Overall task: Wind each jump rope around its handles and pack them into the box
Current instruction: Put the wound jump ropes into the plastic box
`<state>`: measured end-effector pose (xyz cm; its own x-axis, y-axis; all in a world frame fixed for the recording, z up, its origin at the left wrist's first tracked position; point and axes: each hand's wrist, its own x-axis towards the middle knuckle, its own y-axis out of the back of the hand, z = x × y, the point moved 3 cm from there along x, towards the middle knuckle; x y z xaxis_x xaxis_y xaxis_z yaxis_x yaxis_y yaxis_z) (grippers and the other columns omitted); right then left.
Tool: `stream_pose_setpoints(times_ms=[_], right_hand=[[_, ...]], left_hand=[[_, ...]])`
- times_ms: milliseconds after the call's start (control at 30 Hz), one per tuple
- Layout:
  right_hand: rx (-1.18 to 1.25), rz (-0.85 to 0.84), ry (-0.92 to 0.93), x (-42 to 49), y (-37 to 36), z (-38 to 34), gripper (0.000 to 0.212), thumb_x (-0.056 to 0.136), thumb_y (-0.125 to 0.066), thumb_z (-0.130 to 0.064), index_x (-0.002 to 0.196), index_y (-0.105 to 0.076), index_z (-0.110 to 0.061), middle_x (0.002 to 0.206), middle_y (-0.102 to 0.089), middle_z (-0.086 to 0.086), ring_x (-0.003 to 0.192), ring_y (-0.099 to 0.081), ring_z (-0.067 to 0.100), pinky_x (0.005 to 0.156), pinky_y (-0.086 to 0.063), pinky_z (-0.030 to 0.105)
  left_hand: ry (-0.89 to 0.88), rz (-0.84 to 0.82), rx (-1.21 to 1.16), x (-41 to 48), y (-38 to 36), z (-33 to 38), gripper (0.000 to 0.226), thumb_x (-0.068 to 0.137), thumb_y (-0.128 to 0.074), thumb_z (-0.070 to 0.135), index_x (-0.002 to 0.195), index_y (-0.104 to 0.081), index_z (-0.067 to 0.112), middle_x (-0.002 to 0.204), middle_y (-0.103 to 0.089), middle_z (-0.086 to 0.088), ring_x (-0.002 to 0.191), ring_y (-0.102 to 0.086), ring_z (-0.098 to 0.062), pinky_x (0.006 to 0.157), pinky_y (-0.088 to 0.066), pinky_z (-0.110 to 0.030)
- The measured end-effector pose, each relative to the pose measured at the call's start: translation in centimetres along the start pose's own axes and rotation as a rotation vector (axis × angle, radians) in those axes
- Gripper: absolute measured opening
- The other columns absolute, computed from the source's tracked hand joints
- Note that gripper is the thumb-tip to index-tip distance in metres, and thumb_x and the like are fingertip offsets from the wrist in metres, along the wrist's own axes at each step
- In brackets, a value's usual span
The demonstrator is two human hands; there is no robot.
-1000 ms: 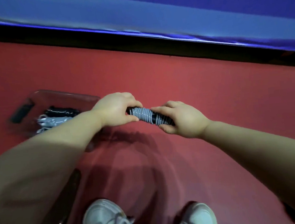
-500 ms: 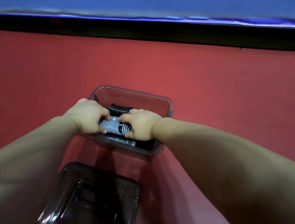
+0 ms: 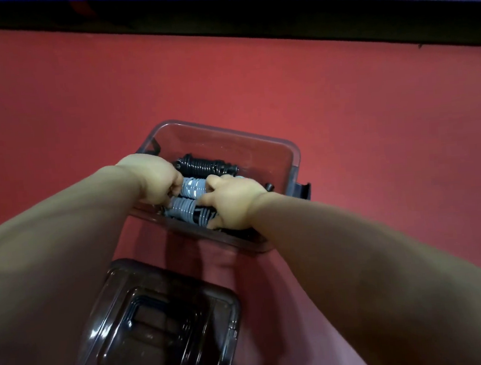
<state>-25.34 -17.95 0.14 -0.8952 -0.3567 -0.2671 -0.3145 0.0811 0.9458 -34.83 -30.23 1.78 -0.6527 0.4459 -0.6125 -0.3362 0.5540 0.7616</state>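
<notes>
A clear plastic box (image 3: 283,153) stands on the red floor. Inside it a black wound jump rope (image 3: 203,165) lies toward the far side. A grey wound jump rope (image 3: 184,212) lies near the front wall. Between them sits another grey wound jump rope (image 3: 194,188), down inside the box. My left hand (image 3: 154,177) grips its left end. My right hand (image 3: 232,201) grips its right end, fingers curled round it. The handles of that rope are hidden under the coils and my hands.
The box's dark tinted lid (image 3: 155,327) lies on the floor just in front of the box, near me. A black latch (image 3: 303,194) sticks out at the box's right end. A black strip and blue mat (image 3: 249,11) run along the far edge of the floor.
Both hands have carried the grey wound rope from the open floor to the box and lowered it in beside the other ropes. The view has swung left and down.
</notes>
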Motion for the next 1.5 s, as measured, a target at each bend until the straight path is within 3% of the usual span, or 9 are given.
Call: stream_pose_setpoints(times_ms=[100,200,267,367,867,1100,1300,1400,1500], right_hand=[[-0.109,0.088,-0.016,-2.4,1.8,1.3,0.067,0.091,-0.049,-0.052,0.148,-0.022,-0.030,0.151,-0.020,0.008,0.136,-0.022,0.028,0.106,-0.025,0.040],[-0.106,0.182,-0.182,-6.4,3.9,3.2,0.083,0.089,-0.042,-0.062,0.149,0.009,-0.035,0.158,0.014,0.003,0.144,0.015,0.026,0.114,0.003,0.050],[-0.120,0.191,-0.309,-9.8,5.3,4.7,0.088,0.087,-0.036,-0.069,0.146,0.019,-0.036,0.155,0.026,0.002,0.140,0.029,0.028,0.113,0.011,0.056],[-0.135,0.183,-0.458,-16.1,6.5,7.0,0.090,0.084,-0.030,-0.074,0.143,0.026,-0.036,0.152,0.033,0.003,0.136,0.035,0.030,0.110,0.013,0.060],[-0.077,0.255,-0.933,-47.7,3.5,16.4,0.091,0.082,-0.027,-0.077,0.141,0.029,-0.035,0.152,0.033,0.005,0.136,0.034,0.033,0.110,0.014,0.060],[0.106,0.264,-1.225,-60.7,-3.7,20.6,0.095,0.081,-0.034,-0.077,0.144,0.023,-0.035,0.153,0.030,0.003,0.138,0.031,0.032,0.111,0.013,0.059],[0.324,0.122,-1.504,-68.8,-13.3,21.2,0.102,0.078,-0.041,-0.077,0.144,0.025,-0.035,0.154,0.029,0.003,0.139,0.028,0.033,0.111,0.010,0.060],[0.539,0.098,-1.681,-71.4,-17.2,20.5,0.110,0.075,-0.053,-0.073,0.143,0.025,-0.036,0.154,0.028,0.002,0.143,0.020,0.030,0.115,0.003,0.056],[0.749,0.028,-1.783,-72.9,-19.8,19.7,0.118,0.072,-0.070,-0.059,0.147,0.018,-0.034,0.158,0.011,0.003,0.145,-0.006,0.028,0.115,-0.015,0.048]], left_hand=[[0.011,0.035,-0.005,-1.6,1.8,0.3,0.047,0.079,-0.070,0.044,0.122,-0.056,0.033,0.113,-0.063,0.007,0.104,-0.059,-0.017,0.091,-0.048,-0.032],[0.022,0.125,0.066,-4.3,4.3,1.4,0.090,0.078,-0.063,0.061,0.150,-0.017,0.036,0.153,-0.029,0.001,0.138,-0.032,-0.023,0.110,-0.033,-0.036],[0.035,0.171,0.071,-6.4,6.2,3.1,0.112,0.073,-0.059,0.072,0.148,0.016,0.035,0.160,0.010,-0.001,0.147,0.001,-0.024,0.119,-0.011,-0.040],[-0.018,0.263,0.059,-8.8,8.7,7.1,0.121,0.066,-0.054,0.080,0.133,0.037,0.037,0.152,0.034,-0.003,0.143,0.024,-0.025,0.118,0.007,-0.046],[-0.509,0.419,0.207,-13.8,17.6,40.3,0.120,0.070,-0.056,0.075,0.143,0.029,0.032,0.154,0.031,-0.006,0.143,0.024,-0.026,0.116,0.010,-0.047],[-0.711,0.394,0.245,-13.5,16.8,55.2,0.119,0.071,-0.055,0.075,0.144,0.027,0.030,0.155,0.028,-0.007,0.143,0.022,-0.027,0.116,0.009,-0.048],[-0.861,0.342,0.302,-12.9,13.1,64.9,0.117,0.073,-0.053,0.075,0.143,0.029,0.031,0.154,0.030,-0.007,0.143,0.024,-0.027,0.116,0.010,-0.049],[-0.915,0.297,0.298,-12.9,11.4,68.0,0.115,0.074,-0.054,0.074,0.143,0.028,0.031,0.154,0.031,-0.007,0.142,0.025,-0.027,0.116,0.011,-0.048],[-0.963,0.264,0.282,-12.9,10.0,69.9,0.113,0.076,-0.054,0.071,0.144,0.027,0.031,0.153,0.032,-0.006,0.142,0.026,-0.026,0.117,0.011,-0.047]])
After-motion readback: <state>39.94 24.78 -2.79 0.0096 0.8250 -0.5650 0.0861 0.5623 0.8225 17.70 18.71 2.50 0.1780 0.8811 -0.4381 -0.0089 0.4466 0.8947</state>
